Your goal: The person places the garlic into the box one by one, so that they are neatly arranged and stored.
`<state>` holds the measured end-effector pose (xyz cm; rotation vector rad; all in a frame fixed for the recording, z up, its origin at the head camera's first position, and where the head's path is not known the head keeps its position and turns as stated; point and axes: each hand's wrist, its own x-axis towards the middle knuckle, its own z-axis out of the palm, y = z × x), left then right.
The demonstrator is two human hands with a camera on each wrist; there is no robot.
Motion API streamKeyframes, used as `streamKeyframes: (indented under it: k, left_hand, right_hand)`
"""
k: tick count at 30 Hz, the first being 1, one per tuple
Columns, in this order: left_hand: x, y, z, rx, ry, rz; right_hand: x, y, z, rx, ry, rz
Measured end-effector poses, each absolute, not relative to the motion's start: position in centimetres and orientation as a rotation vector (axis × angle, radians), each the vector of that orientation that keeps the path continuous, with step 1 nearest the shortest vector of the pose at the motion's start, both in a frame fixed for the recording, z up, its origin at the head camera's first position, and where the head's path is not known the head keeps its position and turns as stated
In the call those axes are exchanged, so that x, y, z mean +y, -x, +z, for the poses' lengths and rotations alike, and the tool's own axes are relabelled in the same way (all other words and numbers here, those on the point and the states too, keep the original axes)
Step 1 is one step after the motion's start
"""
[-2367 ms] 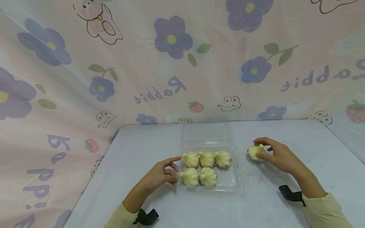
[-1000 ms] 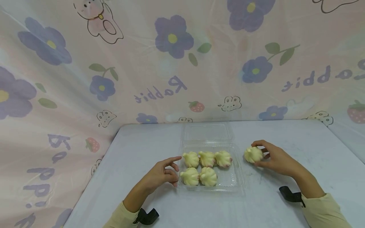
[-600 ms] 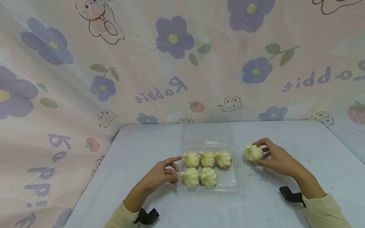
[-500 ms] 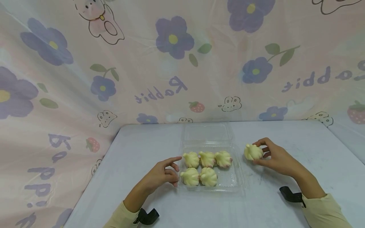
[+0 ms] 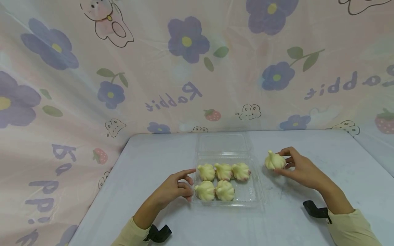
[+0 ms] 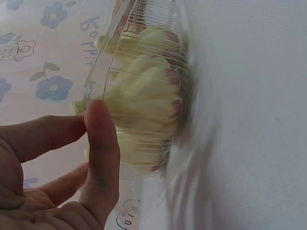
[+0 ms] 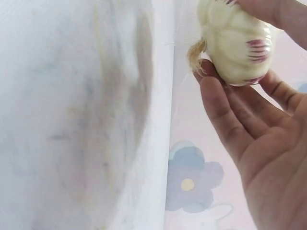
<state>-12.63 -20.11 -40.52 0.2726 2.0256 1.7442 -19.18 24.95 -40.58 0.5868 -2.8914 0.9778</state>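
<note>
In the head view my right hand (image 5: 300, 168) holds a garlic bulb (image 5: 275, 160) between thumb and fingers, stem upward, to the right of the box. The right wrist view shows this bulb (image 7: 235, 45) above the table, with purple streaks and a tuft of dry roots. My left hand (image 5: 175, 187) is at the left side of a clear plastic box (image 5: 246, 194). Its thumb and a finger pinch the box's rim in the left wrist view (image 6: 98, 120). Several garlic bulbs (image 5: 224, 190) lie in the box in two rows; the front right spot is bare.
The box's clear lid (image 5: 223, 143) lies folded back behind it on the white table (image 5: 163, 147). A printed curtain (image 5: 138, 68) hangs along the table's back and left side. A black wrist camera (image 5: 159, 234) sits below each hand.
The right hand has lifted the garlic bulb and turned it, so that its stem now points up. The left hand and the box have stayed in place.
</note>
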Motion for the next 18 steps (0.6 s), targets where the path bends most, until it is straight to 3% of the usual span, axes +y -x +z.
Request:
streamKeyframes:
  k: [18]
  left_hand:
    - [-20.1, 12.6, -40.5, 2.021, -0.268, 1.751]
  right_hand:
    - [25.3, 18.2, -38.2, -2.879, -0.491, 0.973]
